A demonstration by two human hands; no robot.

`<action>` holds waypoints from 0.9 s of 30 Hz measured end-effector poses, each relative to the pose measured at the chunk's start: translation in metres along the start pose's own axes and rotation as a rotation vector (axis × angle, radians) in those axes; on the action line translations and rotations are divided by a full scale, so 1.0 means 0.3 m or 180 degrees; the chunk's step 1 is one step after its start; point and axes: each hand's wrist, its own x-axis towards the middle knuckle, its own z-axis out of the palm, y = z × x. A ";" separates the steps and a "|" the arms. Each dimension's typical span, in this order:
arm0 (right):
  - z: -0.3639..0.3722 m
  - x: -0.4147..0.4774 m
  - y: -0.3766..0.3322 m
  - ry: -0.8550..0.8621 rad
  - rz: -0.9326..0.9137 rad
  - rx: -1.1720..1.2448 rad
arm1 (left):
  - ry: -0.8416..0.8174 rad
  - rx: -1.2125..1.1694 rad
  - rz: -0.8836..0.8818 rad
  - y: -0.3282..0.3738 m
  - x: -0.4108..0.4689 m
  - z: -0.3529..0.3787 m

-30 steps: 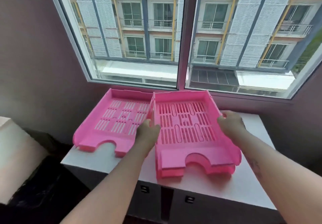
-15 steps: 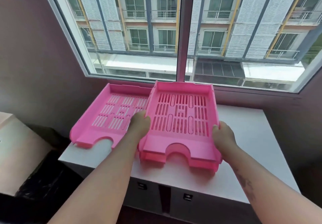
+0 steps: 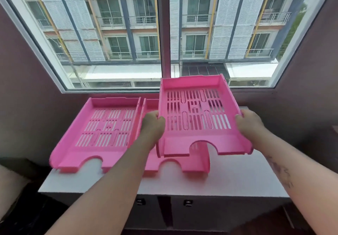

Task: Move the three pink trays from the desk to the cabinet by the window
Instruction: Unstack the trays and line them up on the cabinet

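Head-camera view: a pink tray point(image 3: 199, 117) is held in the air at both sides by a person's bare hands, raised clear above the white cabinet point(image 3: 237, 178) beneath the window point(image 3: 164, 33). The left hand point(image 3: 152, 125) is seen closed on the tray's left wall, its fingers point(image 3: 161, 120) hooked over the rim, while the right hand point(image 3: 249, 122) is clamped on the right wall. The lifted tray is tilted slightly, its far end nearer the window and overlapping the lower edge of the glass, its notched front edge toward the camera. A second pink tray point(image 3: 175, 163) is seen resting on the cabinet top directly below the held one and is largely hidden by it and by the left forearm; only its front lip and part of its back end are shown. A third pink tray point(image 3: 98, 132) is laid flat on the cabinet top to the left of the second, just beside it, with its front corner reaching past the cabinet's left edge. Two small dark handles point(image 3: 188, 202) are visible on the cabinet's front.
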 end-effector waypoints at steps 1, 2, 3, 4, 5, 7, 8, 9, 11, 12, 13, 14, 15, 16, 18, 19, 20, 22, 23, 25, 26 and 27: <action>-0.042 0.006 0.025 0.0045 0.0005 -0.0043 | -0.0063 0.0004 0.0060 0.018 -0.008 0.042; -0.085 0.011 0.053 0.0095 0.0020 -0.0097 | -0.0112 -0.0040 0.0079 0.048 -0.027 0.080; -0.127 0.014 0.083 0.0141 0.0042 -0.0150 | -0.0173 -0.0089 0.0137 0.072 -0.038 0.121; -0.166 0.017 0.116 0.0177 0.0086 -0.0189 | -0.0246 -0.0151 0.0126 0.100 -0.056 0.162; -0.202 0.020 0.149 0.0204 0.0136 -0.0214 | -0.0315 -0.0177 0.0111 0.120 -0.067 0.207; -0.265 0.027 0.220 0.0270 0.0239 -0.0234 | -0.0430 -0.0191 0.0085 0.157 -0.093 0.286; -0.290 0.030 0.251 0.0288 0.0287 -0.0230 | -0.0514 -0.0168 0.0075 0.175 -0.112 0.316; -0.312 0.037 0.285 0.0301 0.0325 -0.0209 | -0.0630 -0.0101 0.0079 0.186 -0.125 0.353; -0.340 0.051 0.352 0.0312 0.0380 -0.0148 | -0.0781 0.0225 0.0101 0.198 -0.151 0.409; -0.347 0.056 0.383 0.0291 0.0416 -0.0125 | -0.0812 0.0435 0.0147 0.198 -0.165 0.430; -0.348 0.061 0.411 0.0247 0.0453 -0.0116 | -0.0819 0.0631 0.0205 0.192 -0.171 0.452; -0.344 0.067 0.437 0.0195 0.0490 -0.0097 | -0.0822 0.0741 0.0223 0.188 -0.176 0.469; -0.334 0.073 0.460 0.0134 0.0512 -0.0053 | -0.0802 0.0829 0.0242 0.180 -0.178 0.484; -0.321 0.078 0.478 0.0080 0.0534 -0.0008 | -0.0804 0.0879 0.0234 0.175 -0.184 0.497; -0.294 0.091 0.505 0.0001 0.0572 0.0067 | -0.0824 0.0891 0.0184 0.164 -0.190 0.514; -0.280 0.100 0.516 -0.0024 0.0585 0.0111 | -0.0841 0.0884 0.0171 0.154 -0.190 0.522; -0.265 0.107 0.526 -0.0065 0.0602 0.0149 | -0.0866 0.0894 0.0146 0.144 -0.191 0.527; -0.233 0.121 0.541 -0.0121 0.0624 0.0202 | -0.0905 0.0959 0.0089 0.112 -0.185 0.536; -0.214 0.126 0.547 -0.0129 0.0612 0.0229 | -0.0923 0.0979 0.0057 0.093 -0.182 0.539; -0.180 0.130 0.561 -0.0140 0.0608 0.0285 | -0.0923 0.0951 -0.0008 0.060 -0.189 0.541; -0.164 0.128 0.567 -0.0151 0.0617 0.0300 | -0.0929 0.0929 -0.0053 0.049 -0.196 0.541; -0.149 0.124 0.574 -0.0171 0.0619 0.0316 | -0.0936 0.0913 -0.0083 0.037 -0.203 0.539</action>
